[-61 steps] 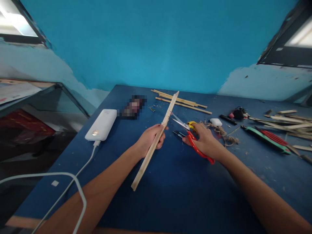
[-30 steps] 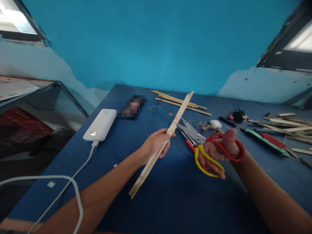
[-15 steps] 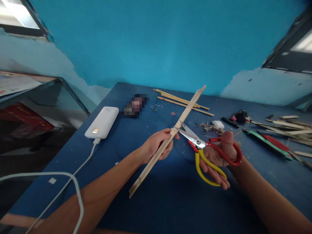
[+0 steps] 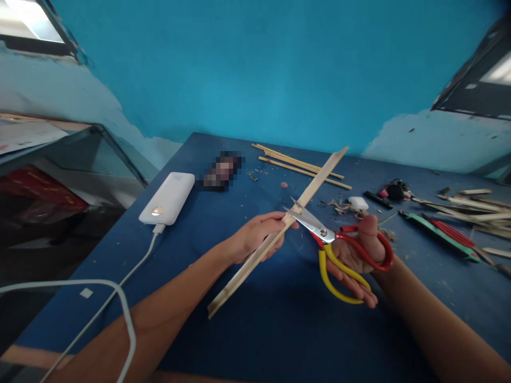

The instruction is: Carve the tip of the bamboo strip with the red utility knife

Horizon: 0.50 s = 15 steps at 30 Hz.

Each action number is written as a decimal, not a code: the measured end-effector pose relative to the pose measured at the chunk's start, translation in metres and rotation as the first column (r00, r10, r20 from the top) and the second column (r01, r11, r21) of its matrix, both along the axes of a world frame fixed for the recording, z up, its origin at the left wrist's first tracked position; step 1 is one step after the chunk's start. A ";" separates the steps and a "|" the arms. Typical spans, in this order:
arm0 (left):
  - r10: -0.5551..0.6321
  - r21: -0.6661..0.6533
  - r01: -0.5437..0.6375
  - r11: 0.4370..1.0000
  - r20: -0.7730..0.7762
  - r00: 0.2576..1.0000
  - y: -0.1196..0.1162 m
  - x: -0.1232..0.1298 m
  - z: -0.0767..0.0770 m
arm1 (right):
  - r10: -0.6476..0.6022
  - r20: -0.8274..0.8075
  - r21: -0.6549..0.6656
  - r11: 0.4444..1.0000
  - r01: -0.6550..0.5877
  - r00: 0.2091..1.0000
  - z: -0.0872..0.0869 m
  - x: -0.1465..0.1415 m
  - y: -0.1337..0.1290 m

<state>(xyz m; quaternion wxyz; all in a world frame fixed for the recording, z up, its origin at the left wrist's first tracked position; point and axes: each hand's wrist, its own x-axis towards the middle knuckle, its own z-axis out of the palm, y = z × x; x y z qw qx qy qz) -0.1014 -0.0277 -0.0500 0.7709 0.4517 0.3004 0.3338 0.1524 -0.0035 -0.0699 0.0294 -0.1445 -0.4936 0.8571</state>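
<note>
My left hand (image 4: 259, 234) is closed around the middle of a long, pale bamboo strip (image 4: 319, 181), which slants from lower left to upper right above the table. In my right hand (image 4: 355, 255) is a pair of scissors (image 4: 319, 230) with one red and one yellow handle. My thumb passes through the red loop, and my fingers lie at the yellow one. The parted blades straddle the strip just beyond my left hand, one blade crossing over its face and the other showing behind it. The fingertips of my left hand under the strip are partly hidden.
On the blue table (image 4: 223, 330) lie thin bamboo sticks (image 4: 303, 169), a white power bank (image 4: 170, 198) with a cable, and a blurred-out object (image 4: 221, 171). At right are a white case (image 4: 358, 203), a green cutter (image 4: 439, 235) and several bamboo pieces (image 4: 475, 210).
The scissor blades have moved left and farther across the bamboo strip, now straddling it. The strip's upper end has shifted slightly right and down. Both hands keep their holds.
</note>
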 end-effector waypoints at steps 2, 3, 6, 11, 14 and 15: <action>0.012 0.003 -0.012 1.000 -0.029 1.000 0.001 -0.002 0.002 | -0.007 0.030 -0.006 1.000 0.008 1.000 0.001 0.003 0.001; 0.019 0.004 -0.019 1.000 -0.042 0.999 0.002 -0.003 0.003 | -0.015 0.056 -0.008 1.000 0.015 0.998 0.002 0.004 0.001; 0.039 0.001 -0.039 0.999 -0.071 0.997 0.005 -0.005 0.002 | -0.037 0.142 -0.005 0.999 0.038 0.989 0.000 0.008 0.002; 0.084 -0.008 -0.085 0.996 -0.086 0.993 0.008 -0.005 -0.001 | -0.060 0.197 0.012 0.998 0.058 0.979 -0.001 0.010 0.004; 0.114 -0.018 -0.116 0.993 -0.096 0.989 0.008 -0.004 -0.002 | -0.076 0.213 0.029 0.997 0.072 0.974 0.002 0.009 0.004; 0.122 -0.022 -0.125 0.992 -0.101 0.987 0.008 -0.004 -0.002 | -0.086 0.215 0.038 0.996 0.079 0.973 0.003 0.009 0.004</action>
